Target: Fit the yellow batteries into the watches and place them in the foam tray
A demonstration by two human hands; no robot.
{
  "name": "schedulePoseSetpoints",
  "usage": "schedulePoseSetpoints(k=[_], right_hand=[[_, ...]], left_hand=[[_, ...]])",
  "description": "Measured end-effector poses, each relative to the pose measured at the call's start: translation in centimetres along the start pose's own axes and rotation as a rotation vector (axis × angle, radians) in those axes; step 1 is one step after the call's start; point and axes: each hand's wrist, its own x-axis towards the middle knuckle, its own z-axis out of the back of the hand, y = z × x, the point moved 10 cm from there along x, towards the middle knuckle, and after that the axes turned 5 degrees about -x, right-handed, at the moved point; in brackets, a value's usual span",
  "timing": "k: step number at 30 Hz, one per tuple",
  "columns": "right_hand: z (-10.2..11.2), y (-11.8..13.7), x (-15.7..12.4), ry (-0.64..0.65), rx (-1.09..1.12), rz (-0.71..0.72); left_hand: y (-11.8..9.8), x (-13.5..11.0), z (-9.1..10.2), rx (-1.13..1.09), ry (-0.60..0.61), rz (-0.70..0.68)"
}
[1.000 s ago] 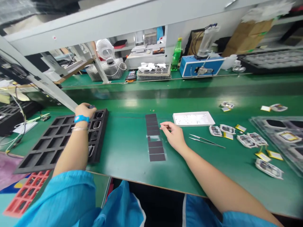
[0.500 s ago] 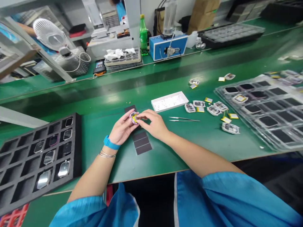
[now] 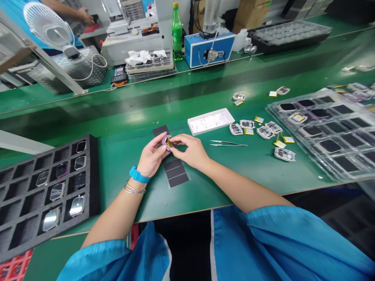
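Between my two hands is a small purple watch case with a yellow-edged battery showing at its open side. My left hand grips the case by its rim between thumb and fingers. The fingertips of my right hand pinch at the battery side of the same case; they cover part of it. Below the hands lie black adhesive strips on a clear sheet, and another dark piece lies just behind them. Tweezers rest on the green bench to the right of my right hand.
A white shallow box holds tiny bits. Several opened watch cases with batteries lie right of it, beside a clear tray of dark screens. At left stands a black foam tray with watch screens. A co-worker's hand shows behind the fan.
The purple case has tilted in my hands, showing more of its purple side. The whole view has shifted slightly. A co-worker's arm has come further into view at the upper left.
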Motion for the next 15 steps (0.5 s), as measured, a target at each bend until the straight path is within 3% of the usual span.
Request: schedulePoseSetpoints(k=[11, 15], right_hand=[[-0.1, -1.7, -0.1, -0.020, -0.127, -0.134], [0.0, -1.2, -0.2, -0.007, -0.126, -0.105]], left_hand=[[1.1, -0.1, -0.7, 0.152, 0.025, -0.005], [1.1, -0.1, -0.9, 0.110, 0.007, 0.021]])
